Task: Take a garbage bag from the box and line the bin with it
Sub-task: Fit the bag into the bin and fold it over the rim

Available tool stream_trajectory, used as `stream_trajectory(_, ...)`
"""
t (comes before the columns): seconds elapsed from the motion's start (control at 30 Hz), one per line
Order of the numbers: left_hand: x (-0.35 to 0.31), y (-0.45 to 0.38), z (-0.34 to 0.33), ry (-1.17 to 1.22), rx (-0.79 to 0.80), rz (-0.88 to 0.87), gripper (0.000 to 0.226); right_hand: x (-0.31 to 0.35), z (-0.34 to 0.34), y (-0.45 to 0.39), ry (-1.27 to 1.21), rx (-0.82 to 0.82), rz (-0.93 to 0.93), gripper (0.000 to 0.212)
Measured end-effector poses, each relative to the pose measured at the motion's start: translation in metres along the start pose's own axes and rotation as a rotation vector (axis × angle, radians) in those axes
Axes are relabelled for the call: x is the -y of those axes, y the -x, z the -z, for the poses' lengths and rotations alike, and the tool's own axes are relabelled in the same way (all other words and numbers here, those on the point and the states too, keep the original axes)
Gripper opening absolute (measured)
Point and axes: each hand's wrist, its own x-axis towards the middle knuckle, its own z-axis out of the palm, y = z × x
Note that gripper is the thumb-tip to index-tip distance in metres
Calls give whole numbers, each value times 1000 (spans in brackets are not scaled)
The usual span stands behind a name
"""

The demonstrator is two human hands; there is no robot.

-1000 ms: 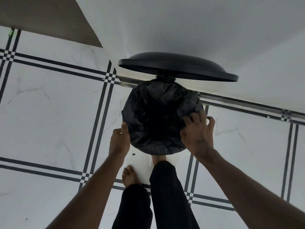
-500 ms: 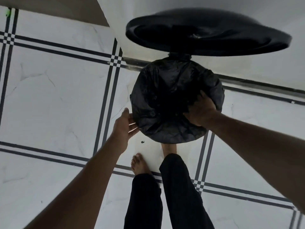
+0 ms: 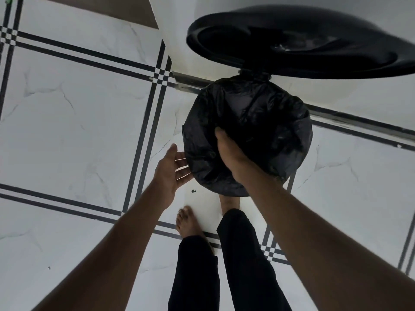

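While the left hand point(image 3: 171, 170) hovers with its fingers straight and slightly spread against the lower left side of the bin point(image 3: 289, 171), holding nothing, the right hand point(image 3: 226, 151) has moved from the rim on the right, where it rested a second ago, across and down into the mouth of the bin at the centre of the frame. Its fingers are buried in the black plastic, so whether they are curled or flat cannot be told; it looks to be pushing the garbage bag point(image 3: 253, 122) down inside. The bag already covers the whole opening and folds over the rim, so the lining seems nearly done, and what is probably left is pressing the slack into the bottom and smoothing the edge. The lid point(image 3: 314, 48) stands raised in the upper right of the frame, hinged behind the bin. The box the bag came from is not in view. By count: one bin, one bag, one lid, two hands, two bare feet, the left foot point(image 3: 187, 223) in plain view and the right foot point(image 3: 229, 203) mostly hidden beneath the bin, perhaps on a pedal. All of it stands on a white tiled floor point(image 3: 78, 120) with dark lines.
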Motion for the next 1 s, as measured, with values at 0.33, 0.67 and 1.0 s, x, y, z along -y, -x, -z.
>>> stream_trajectory(0.33, -1, 3, 2, 5, -1, -7, 44, -22, -10, -9, 376, -26, -25, 61)
stream_trajectory(0.67, -4, 1, -2, -33, -37, -16, 48, 1, 74, -72, 628, -43, 115, 42)
stream_trajectory(1.0, 13, 26, -11, 191, -44, 161, 63, -62, 86, 34, 164, -904, 384, 31)
